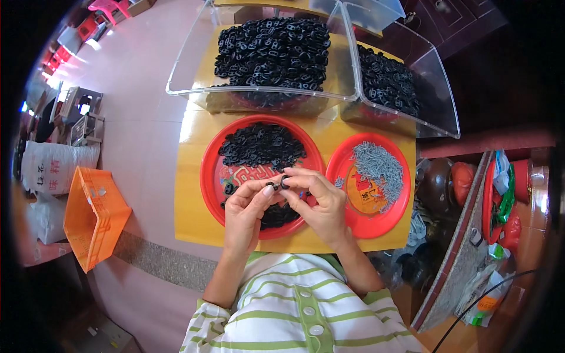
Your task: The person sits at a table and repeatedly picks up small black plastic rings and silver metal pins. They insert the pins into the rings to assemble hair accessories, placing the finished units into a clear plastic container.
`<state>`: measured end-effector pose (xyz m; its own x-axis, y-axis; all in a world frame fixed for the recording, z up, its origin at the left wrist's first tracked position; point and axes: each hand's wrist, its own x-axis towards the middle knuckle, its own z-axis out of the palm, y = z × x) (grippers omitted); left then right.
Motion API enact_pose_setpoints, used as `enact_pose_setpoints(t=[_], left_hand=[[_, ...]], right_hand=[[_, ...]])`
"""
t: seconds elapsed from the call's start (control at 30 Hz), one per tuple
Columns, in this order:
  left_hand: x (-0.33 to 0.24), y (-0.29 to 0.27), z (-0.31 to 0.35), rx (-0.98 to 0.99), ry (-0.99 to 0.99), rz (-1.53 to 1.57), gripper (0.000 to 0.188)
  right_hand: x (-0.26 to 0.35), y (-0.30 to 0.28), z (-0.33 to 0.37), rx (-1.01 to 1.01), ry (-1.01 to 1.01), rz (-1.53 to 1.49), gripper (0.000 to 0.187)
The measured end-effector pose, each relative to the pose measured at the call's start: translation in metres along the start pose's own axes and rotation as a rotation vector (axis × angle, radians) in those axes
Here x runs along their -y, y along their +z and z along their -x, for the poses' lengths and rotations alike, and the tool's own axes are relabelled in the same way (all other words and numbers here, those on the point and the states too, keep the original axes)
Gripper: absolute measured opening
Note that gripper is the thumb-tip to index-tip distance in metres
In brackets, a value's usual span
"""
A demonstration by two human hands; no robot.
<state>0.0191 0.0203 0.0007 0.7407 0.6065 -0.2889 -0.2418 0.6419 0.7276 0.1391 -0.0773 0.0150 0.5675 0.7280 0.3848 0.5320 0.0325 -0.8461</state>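
My left hand (247,209) and my right hand (322,206) meet over a round red tray (207,170), fingertips nearly touching. A small black ring-shaped plastic piece (285,182) is pinched between my right thumb and fingers. My left thumb and forefinger close on another small dark piece (271,185), too small to make out fully. Loose black plastic pieces (262,144) are heaped at the tray's far side, with more partly hidden under my hands. To the right, a smaller red plate (339,156) holds a pile of small grey screw-like pins (381,176).
Behind the trays stand two clear plastic bins (259,92) filled with black pieces (273,53). All rest on a yellow tabletop (191,226). On the floor at left are an orange crate (112,223) and a white sack (59,167). A slanted board (450,253) leans at right.
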Motion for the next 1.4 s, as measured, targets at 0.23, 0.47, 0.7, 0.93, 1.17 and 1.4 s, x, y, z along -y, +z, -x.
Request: enact_pose_setpoints(t=[0.23, 0.47, 0.7, 0.93, 1.17, 1.4], left_hand=[[0.009, 0.015, 0.001, 0.003, -0.018, 0.042, 0.014], [0.014, 0.024, 0.001, 0.013, -0.032, 0.054, 0.015], [0.013, 0.025, -0.002, 0.033, -0.051, -0.008, 0.014], [0.009, 0.02, -0.005, 0.002, -0.031, -0.058, 0.014], [-0.005, 0.02, -0.006, 0.009, -0.015, -0.086, 0.013], [0.0, 0.017, -0.002, 0.025, -0.002, -0.127, 0.013]], right_hand=[[0.004, -0.005, 0.004, -0.106, 0.284, -0.181, 0.016], [-0.004, -0.01, 0.011, -0.126, 0.274, -0.171, 0.014], [0.017, -0.065, -0.042, -0.256, 0.262, -0.475, 0.016], [0.032, -0.108, -0.103, -0.383, 0.085, -0.361, 0.019], [0.008, -0.044, -0.021, -0.019, 0.473, -0.657, 0.022], [-0.002, -0.016, 0.006, -0.021, 0.542, -0.731, 0.02]])
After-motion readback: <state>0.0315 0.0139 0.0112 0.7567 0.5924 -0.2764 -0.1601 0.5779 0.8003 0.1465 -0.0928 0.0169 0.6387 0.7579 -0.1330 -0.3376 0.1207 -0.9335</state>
